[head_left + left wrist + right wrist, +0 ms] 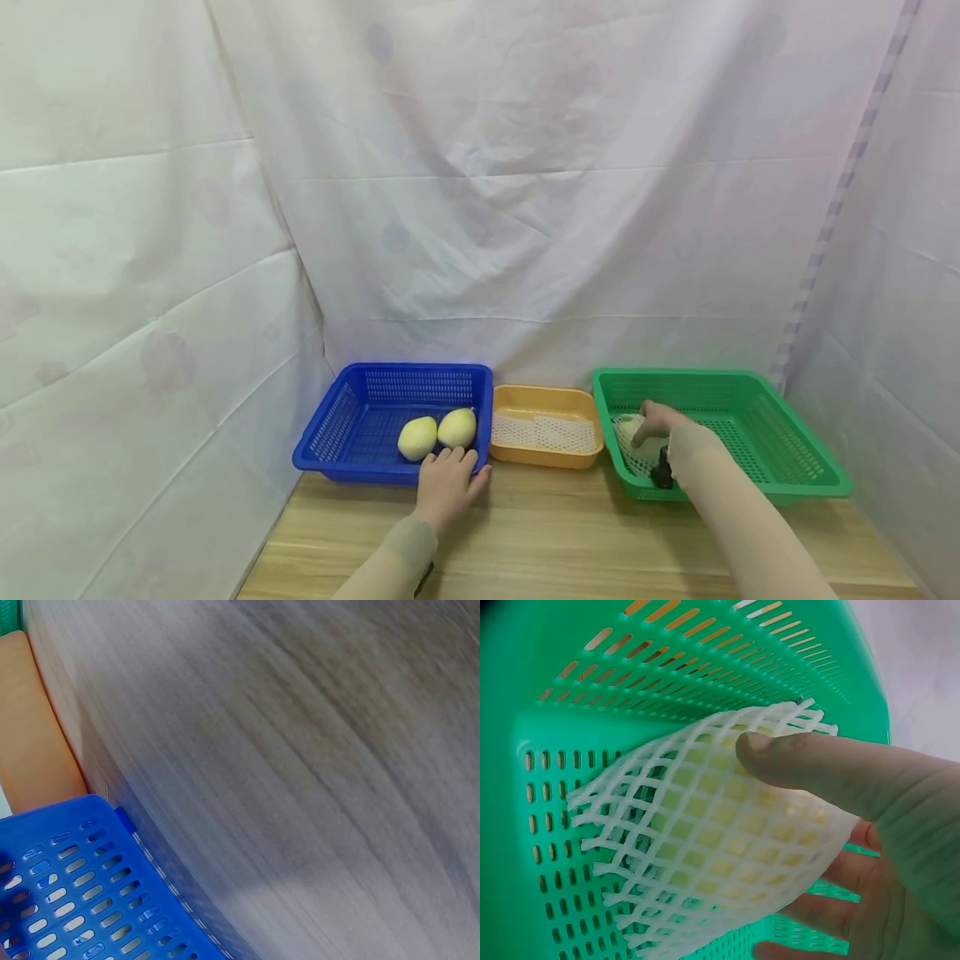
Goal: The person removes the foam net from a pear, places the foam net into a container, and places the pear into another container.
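My right hand (660, 421) reaches into the left end of the green basket (806, 425). It holds a pear wrapped in a white foam net (727, 817), the thumb over the top and the fingers around the far side. The net's loose end spreads over the basket floor. My left hand (447, 483) rests on the front rim of the blue basket (390, 477), fingers relaxed. Just beyond its fingertips two bare yellow pears, a left pear (417, 438) and a right pear (457, 427), lie inside. The left wrist view does not clearly show the left hand.
Between the two baskets stands a shallow orange tray (547, 457) with white foam nets (543, 432) lying flat in it. All three containers are on a wood-grain table (555, 533). White cloth (525, 250) hangs behind and at both sides.
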`<state>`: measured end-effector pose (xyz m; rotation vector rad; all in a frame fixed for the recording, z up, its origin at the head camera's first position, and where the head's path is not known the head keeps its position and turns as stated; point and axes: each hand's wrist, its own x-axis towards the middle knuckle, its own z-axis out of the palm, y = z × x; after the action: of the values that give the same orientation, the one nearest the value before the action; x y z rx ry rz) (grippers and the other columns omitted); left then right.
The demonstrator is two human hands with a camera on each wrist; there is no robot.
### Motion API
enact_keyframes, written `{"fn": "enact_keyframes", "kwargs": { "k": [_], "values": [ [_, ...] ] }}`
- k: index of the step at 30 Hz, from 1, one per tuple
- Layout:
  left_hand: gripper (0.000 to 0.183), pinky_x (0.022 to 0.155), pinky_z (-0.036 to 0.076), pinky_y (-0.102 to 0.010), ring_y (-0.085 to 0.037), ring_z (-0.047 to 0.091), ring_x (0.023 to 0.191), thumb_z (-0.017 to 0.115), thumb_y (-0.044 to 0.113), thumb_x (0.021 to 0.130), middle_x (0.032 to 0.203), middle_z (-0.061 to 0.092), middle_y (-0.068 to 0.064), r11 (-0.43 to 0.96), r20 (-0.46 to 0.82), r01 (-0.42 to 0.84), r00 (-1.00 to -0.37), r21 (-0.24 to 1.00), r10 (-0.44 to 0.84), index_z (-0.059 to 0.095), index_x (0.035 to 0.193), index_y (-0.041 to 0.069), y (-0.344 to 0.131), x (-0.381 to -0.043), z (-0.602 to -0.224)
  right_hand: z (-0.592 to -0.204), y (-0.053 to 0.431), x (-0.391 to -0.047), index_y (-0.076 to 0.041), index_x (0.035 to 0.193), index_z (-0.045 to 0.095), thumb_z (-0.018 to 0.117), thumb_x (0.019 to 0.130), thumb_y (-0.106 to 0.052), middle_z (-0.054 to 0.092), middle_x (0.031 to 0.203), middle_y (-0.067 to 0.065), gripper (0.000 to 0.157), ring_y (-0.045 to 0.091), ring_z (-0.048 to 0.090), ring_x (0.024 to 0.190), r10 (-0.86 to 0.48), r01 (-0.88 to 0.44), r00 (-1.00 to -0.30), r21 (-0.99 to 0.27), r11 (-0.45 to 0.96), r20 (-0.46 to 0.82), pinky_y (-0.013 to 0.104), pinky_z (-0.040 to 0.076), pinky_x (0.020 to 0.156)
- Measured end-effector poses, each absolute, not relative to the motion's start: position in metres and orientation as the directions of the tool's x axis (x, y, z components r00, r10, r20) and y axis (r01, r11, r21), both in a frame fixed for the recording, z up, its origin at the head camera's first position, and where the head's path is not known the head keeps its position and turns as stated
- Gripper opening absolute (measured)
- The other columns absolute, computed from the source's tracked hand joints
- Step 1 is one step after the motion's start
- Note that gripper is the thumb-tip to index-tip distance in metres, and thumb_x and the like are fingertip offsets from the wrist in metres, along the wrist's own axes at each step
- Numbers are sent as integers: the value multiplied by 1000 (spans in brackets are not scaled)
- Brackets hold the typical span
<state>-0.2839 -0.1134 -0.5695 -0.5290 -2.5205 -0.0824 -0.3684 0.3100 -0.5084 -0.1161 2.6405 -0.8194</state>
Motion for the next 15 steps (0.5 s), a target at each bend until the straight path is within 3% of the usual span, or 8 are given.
{"fn": "enact_keyframes", "kwargs": {
  "k": [4,15],
  "values": [
    [32,58,36,-32,-15,44,63,57,50,92,67,38,7,922,534,385,-769,-53,352,51,77,23,-114,-284,-569,-512,311,-372,15,141,30,81,77,-21,32,140,40,90,57,35,124,-198,25,-919,-551,834,-340,60,42,90],
    [33,57,35,-32,-15,44,62,57,50,91,66,39,6,915,569,397,-738,-65,361,50,76,22,-114,-283,-568,-508,310,-369,15,142,30,81,76,-23,27,143,40,92,58,28,128,-207,45,-881,-512,858,-425,62,39,93]
  ]
}}
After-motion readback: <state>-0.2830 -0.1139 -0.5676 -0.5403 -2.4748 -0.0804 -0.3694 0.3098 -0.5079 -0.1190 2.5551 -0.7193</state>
